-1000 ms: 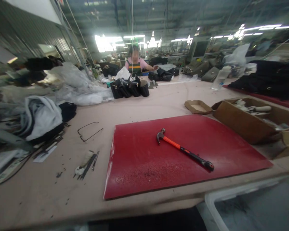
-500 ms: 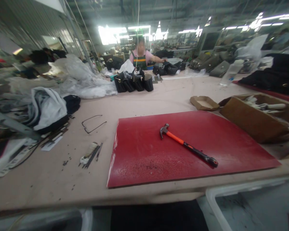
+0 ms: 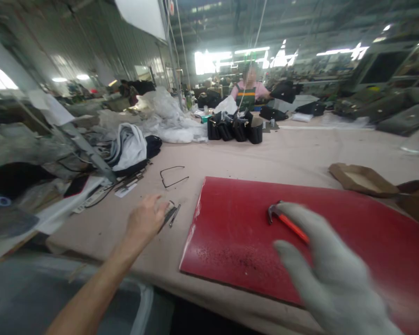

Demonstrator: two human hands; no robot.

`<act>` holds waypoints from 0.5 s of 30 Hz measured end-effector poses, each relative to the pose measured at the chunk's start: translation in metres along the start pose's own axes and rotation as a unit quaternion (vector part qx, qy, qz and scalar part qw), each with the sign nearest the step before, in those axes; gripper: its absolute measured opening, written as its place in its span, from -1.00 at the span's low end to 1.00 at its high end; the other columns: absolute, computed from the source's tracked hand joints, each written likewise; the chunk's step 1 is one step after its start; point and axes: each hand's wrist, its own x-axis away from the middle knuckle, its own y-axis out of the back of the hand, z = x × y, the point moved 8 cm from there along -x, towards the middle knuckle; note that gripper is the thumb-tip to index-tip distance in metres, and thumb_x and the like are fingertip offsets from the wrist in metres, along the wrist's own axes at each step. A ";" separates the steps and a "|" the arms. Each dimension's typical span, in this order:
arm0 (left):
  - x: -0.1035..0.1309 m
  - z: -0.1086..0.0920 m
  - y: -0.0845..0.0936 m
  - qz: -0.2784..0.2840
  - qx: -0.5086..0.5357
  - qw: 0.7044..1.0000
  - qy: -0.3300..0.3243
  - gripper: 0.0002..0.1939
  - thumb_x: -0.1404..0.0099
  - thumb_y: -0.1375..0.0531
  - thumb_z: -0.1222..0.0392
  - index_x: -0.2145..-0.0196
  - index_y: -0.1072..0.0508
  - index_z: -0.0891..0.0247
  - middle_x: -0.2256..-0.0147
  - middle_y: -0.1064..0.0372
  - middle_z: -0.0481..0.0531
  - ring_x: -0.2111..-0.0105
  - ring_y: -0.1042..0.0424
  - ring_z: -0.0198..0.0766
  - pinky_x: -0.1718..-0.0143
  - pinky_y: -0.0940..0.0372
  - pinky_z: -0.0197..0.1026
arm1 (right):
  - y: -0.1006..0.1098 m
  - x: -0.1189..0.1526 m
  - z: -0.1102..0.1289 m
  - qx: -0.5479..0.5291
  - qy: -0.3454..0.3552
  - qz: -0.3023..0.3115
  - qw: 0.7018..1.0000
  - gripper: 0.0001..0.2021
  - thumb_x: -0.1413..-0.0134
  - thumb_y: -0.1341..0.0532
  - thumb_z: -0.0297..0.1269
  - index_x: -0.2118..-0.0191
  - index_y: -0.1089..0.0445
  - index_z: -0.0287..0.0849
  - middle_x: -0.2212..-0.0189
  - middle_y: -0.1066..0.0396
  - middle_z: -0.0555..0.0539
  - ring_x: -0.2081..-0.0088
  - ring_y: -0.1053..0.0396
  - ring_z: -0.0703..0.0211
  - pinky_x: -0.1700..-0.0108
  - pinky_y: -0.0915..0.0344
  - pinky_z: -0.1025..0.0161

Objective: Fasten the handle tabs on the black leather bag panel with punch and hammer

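My left hand is bare and reaches over a small bundle of thin metal tools left of the red board; motion smears its fingers, so its grip is unclear. A slim metal rod lies just right of the bundle. My right hand, in a pale glove, hovers over the board with thumb and fingers apart and nothing between them. Beneath it lies the claw hammer, its head and part of the orange shaft visible, its handle end hidden by the glove.
Eyeglasses lie beyond the tools. Black bags stand farther back, with a person behind them. A shallow cardboard tray sits at the right, and clear plastic wrap is heaped at the back left.
Both my hands have come into view, the left over the tools and the right over the hammer. The view has turned left, so the table's things appear farther right.
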 end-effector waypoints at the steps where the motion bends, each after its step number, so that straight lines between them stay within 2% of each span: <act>1: 0.004 0.005 -0.010 0.021 -0.009 1.000 0.016 -0.57 -0.47 -0.14 0.01 -0.16 -0.42 0.30 -0.11 -0.43 0.28 -0.11 -0.44 0.06 -0.14 -0.35 0.04 | -0.025 0.001 -0.002 0.005 0.019 0.017 1.000 -0.58 -0.43 -0.08 -0.11 -0.26 -0.32 -0.18 -0.17 -0.39 -0.26 -0.16 -0.39 -0.18 -0.18 -0.41 -0.16; 4: 0.010 0.012 -0.048 0.093 -0.029 0.995 0.034 -0.50 -0.41 -0.15 -0.08 -0.15 -0.43 0.31 -0.08 -0.47 0.29 -0.09 -0.45 0.13 -0.11 -0.33 0.03 | -0.100 0.027 -0.017 0.057 0.026 0.086 0.994 -0.56 -0.31 -0.10 -0.20 -0.19 -0.39 -0.31 -0.12 -0.42 -0.35 -0.11 -0.42 -0.30 -0.11 -0.44 -0.27; 6: 0.008 0.013 -0.066 0.113 -0.045 0.992 0.030 -0.43 -0.35 -0.18 -0.16 -0.12 -0.44 0.32 -0.08 -0.46 0.31 -0.10 -0.42 0.16 -0.10 -0.32 0.06 | -0.130 0.047 -0.025 0.081 0.025 0.113 0.990 -0.56 -0.27 -0.12 -0.23 -0.19 -0.40 -0.31 -0.15 -0.40 -0.36 -0.15 -0.38 -0.32 -0.17 -0.38 -0.33; 8: 0.003 0.013 -0.077 0.119 -0.072 0.990 0.038 -0.43 -0.33 -0.18 -0.17 -0.09 -0.45 0.34 -0.07 -0.45 0.35 -0.12 -0.39 0.21 -0.09 -0.32 0.12 | -0.140 0.059 -0.025 0.094 0.046 0.116 0.988 -0.57 -0.28 -0.12 -0.25 -0.18 -0.42 -0.29 -0.17 -0.39 -0.34 -0.19 -0.35 -0.33 -0.21 -0.34 -0.36; 11: -0.007 0.012 -0.082 0.116 -0.104 0.987 0.045 -0.49 -0.34 -0.14 -0.15 -0.01 -0.49 0.33 -0.02 -0.46 0.37 -0.10 -0.40 0.25 -0.08 -0.32 0.17 | -0.137 0.061 -0.022 0.102 0.073 0.104 0.987 -0.59 -0.30 -0.11 -0.27 -0.17 -0.43 -0.30 -0.16 -0.40 -0.35 -0.17 -0.37 -0.33 -0.18 -0.36 -0.36; 15: -0.011 0.015 -0.083 0.128 -0.124 0.984 0.028 -0.59 -0.35 -0.15 -0.11 0.08 -0.52 0.28 0.03 -0.50 0.34 -0.02 -0.48 0.17 0.01 -0.37 0.05 | -0.137 0.059 -0.022 0.091 0.063 0.115 0.987 -0.58 -0.29 -0.11 -0.28 -0.18 -0.43 -0.31 -0.17 -0.39 -0.37 -0.17 -0.37 -0.37 -0.18 -0.35 -0.39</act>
